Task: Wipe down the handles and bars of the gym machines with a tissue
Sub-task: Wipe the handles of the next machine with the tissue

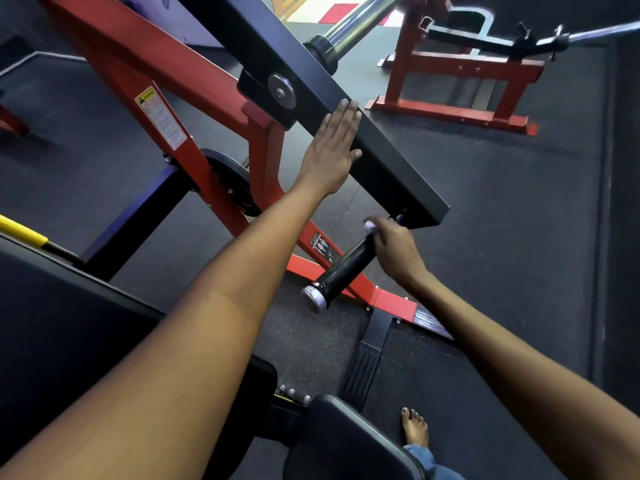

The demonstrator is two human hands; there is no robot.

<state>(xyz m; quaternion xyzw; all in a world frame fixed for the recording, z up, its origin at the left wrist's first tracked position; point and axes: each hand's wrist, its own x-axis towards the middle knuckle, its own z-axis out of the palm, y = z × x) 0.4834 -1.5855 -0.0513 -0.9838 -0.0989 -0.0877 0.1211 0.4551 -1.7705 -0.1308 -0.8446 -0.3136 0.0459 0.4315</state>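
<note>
A black lever arm [391, 147] of a red-framed gym machine [162, 84] slants across the middle. My left hand [332, 154] lies flat against its side with straight fingers. From the arm's lower end a black handle [346, 268] with a silver end cap [313, 297] sticks out toward me. My right hand [394, 251] curls around the handle's upper part and holds a small white tissue [370, 226] against it; the hand is blurred.
A chrome bar [360, 22] runs up from the lever arm. A second red machine [460, 84] stands at the back right. Black seat pads [349, 441] lie near me. My bare foot [414, 427] stands on the dark rubber floor [519, 237].
</note>
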